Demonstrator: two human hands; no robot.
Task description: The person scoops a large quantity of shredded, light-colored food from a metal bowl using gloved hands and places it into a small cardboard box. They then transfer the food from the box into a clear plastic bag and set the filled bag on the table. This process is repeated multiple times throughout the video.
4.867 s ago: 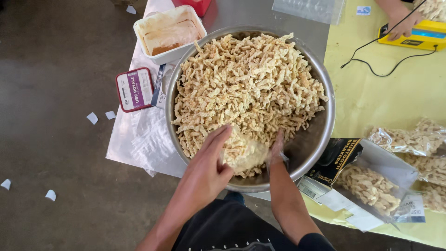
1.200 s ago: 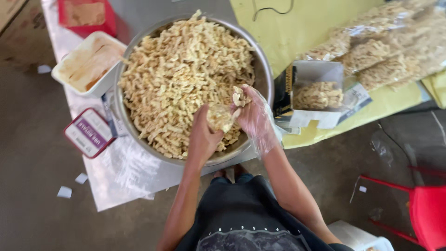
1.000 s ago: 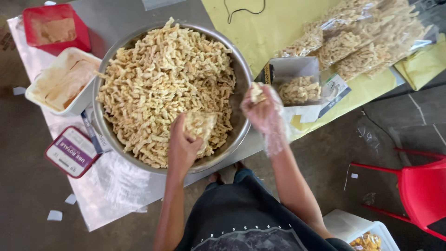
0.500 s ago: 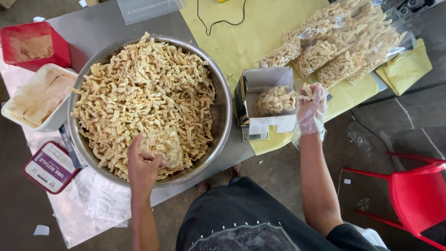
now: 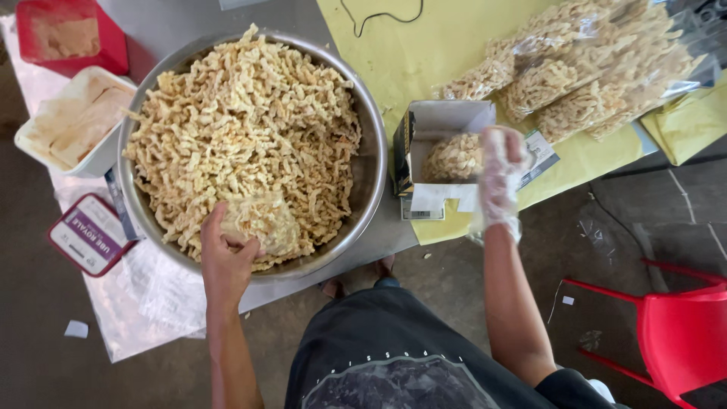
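Two hands are working at separate stations. The left hand is resting at the near rim of the large steel bowl, with its fingers curled around a clear bag of snack pieces (a filled, rounded bundle lying on top of the loose heap), probably so that the bag is staying supported by the pile while being gripped. The loose fried snack pieces are filling the bowl almost to its rim. The right hand, covered by a thin clear glove, is reaching over the open cardboard box just right of the bowl; its fingers are pointing down toward the portion of snack lying inside the box, and whether they are pinching anything cannot be told from this view. The box is standing on the yellow cloth, open side up, near the bowl, which is keeping the transfer path short. Farther right, sealed bags of snack are lying stacked on the cloth. At the far left, a white tub and a red container are sitting beside the bowl, and a red-edged lid is lying on a plastic sheet. A red chair is standing at the near right, clear of both arms. Nothing is blocking the gap between bowl and box.
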